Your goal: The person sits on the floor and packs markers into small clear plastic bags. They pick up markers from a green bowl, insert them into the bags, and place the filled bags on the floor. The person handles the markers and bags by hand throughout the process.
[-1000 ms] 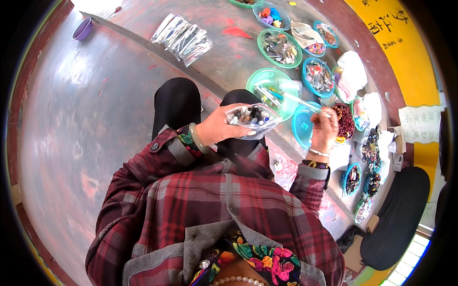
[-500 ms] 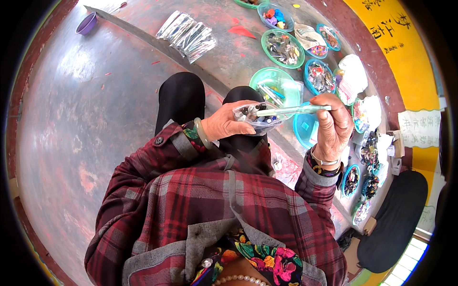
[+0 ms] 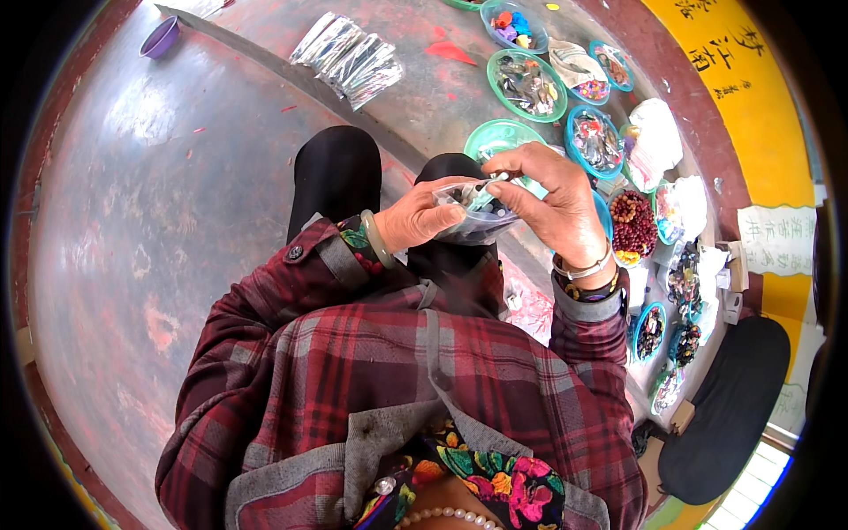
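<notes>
My left hand [image 3: 413,219] is closed on the side of a clear plastic bag [image 3: 473,231] above my knees. Small dark and white pieces show through the plastic, too jumbled to name. My right hand [image 3: 561,205] pinches a pale green, pen-like stick [image 3: 496,185] between thumb and forefinger at the bag's mouth. Most of that stick's length is hidden by the fingers and the bag. Just beyond the bag stands a green basket [image 3: 481,132], partly covered by my right hand.
Several baskets of small goods line the right side, among them a green basket [image 3: 560,87] and a blue basket [image 3: 572,146]. Dark red beads [image 3: 634,223] lie beside my right wrist. Silvery packets [image 3: 349,60] lie near the floor step; a purple basin [image 3: 159,40] stands far left.
My right hand has moved left to the bag, bringing the stick from stretched across the bag's top to tucked at its mouth. The dark red beads have come into view.
</notes>
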Demonstrator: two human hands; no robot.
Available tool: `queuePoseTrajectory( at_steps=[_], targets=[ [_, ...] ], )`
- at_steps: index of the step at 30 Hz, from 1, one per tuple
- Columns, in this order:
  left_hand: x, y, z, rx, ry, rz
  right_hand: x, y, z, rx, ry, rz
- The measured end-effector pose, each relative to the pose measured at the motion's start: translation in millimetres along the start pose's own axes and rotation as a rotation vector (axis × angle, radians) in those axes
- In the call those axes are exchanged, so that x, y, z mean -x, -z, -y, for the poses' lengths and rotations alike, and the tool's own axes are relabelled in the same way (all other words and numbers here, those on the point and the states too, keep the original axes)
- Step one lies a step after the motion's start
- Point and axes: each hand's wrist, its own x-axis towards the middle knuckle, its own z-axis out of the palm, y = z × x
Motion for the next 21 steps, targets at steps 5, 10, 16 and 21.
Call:
queuePoseTrajectory(
  at_steps=[5,10,16,21],
  targets=[
    [1.1,0.5,-1.2,-0.034,-0.001,-0.011,-0.3,-7.0,-4.5,0.026,-0.004,0.027],
    [0.1,-0.1,-3.0,-0.036,0.003,-0.018,0.8,-9.1,-12.7,0.067,0.145,-0.037],
    [1.4,-2.3,-8.6,0.045,0.056,-0.015,14.1,17.0,-39.8,-0.212,-0.198,-0.474],
    [-0.1,-6.8,-15.0,-0.021,0.183,-0.076,35.6,21.8,-145.4,-0.220,-0.476,-0.677]
  ],
)
